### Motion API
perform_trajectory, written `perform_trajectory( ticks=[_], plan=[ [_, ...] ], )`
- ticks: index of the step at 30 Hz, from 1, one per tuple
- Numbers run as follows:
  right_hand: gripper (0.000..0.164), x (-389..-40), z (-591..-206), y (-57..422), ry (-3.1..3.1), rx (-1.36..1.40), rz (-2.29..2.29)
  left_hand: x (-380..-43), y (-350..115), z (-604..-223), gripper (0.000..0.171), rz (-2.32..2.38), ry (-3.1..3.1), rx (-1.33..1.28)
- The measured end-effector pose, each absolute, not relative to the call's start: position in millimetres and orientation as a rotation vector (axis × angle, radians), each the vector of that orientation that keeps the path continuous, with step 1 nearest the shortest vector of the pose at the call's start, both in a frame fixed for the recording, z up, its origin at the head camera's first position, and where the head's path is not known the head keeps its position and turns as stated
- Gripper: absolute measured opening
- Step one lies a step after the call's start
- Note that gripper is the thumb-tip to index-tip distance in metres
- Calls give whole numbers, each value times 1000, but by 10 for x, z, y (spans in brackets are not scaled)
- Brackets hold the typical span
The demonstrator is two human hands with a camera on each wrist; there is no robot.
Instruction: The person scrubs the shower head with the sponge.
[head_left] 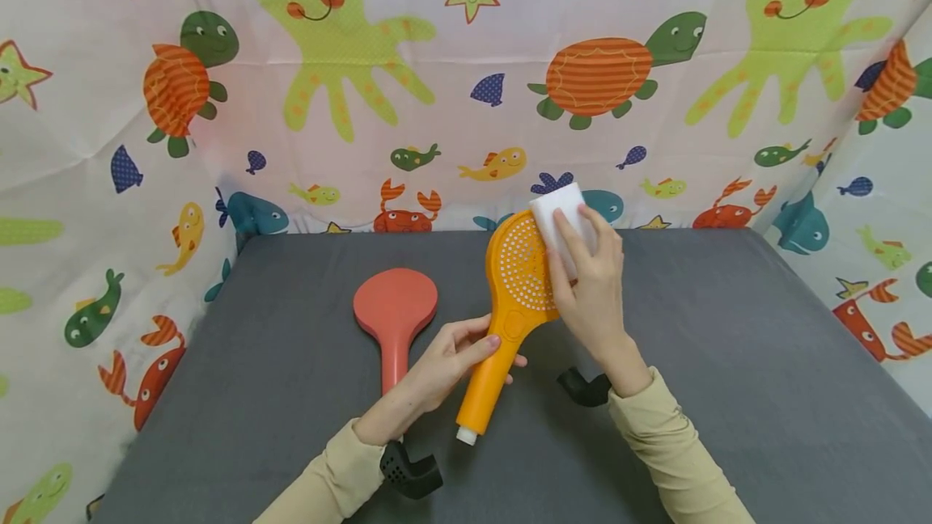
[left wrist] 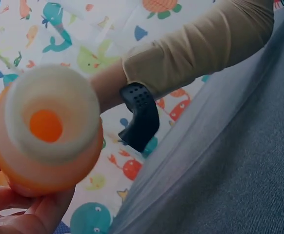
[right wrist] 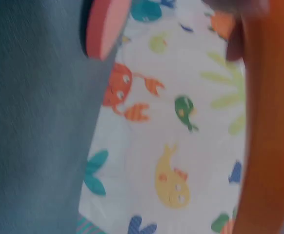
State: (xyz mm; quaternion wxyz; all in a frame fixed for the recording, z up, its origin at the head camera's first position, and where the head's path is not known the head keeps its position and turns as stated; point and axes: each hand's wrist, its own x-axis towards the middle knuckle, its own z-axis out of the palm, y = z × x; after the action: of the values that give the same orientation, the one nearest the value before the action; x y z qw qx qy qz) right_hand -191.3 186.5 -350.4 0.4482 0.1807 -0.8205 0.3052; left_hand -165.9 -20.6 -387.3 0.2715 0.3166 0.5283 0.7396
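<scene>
My left hand (head_left: 457, 358) grips the handle of an orange shower head (head_left: 497, 362), which is held tilted above the table with its round, dotted spray face turned toward me. In the left wrist view the white threaded end (left wrist: 51, 114) of the handle faces the camera, its hole showing orange inside. My right hand (head_left: 593, 285) holds a white sponge (head_left: 561, 221) against the upper right edge of the spray face. The right wrist view shows the shower head's orange side (right wrist: 271, 117) close up; the sponge is out of that view.
A red shower head (head_left: 396, 302) lies on the grey table (head_left: 291, 362) to the left, its handle partly behind my left forearm. Black wrist mounts (head_left: 411, 471) hang below both wrists. A curtain printed with sea animals (head_left: 451, 120) stands behind and along the sides.
</scene>
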Motion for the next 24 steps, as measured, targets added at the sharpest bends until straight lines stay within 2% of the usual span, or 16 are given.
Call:
perform_trajectory(
  ticks=[4,11,14,17,24],
  plan=[
    [46,-1888,-3500,1900,-2051,435,756,-1653,-203,-3883,48,1979,1427,863],
    [45,-1734,-3520,1725,-2170,866,639,-1661,-192,-3891,45,1956,1436,875],
    [45,-1726,-3511,1690,-2187,935,623,-1667,-197,-3893,44,1961,1438,874],
    [46,-1777,-3494,1737,-2169,865,623,-1666,-199,-3882,43,1962,1433,867],
    [45,-1879,-3461,1950,-2123,513,634,-1661,-202,-3872,44,1958,1439,865]
  ],
)
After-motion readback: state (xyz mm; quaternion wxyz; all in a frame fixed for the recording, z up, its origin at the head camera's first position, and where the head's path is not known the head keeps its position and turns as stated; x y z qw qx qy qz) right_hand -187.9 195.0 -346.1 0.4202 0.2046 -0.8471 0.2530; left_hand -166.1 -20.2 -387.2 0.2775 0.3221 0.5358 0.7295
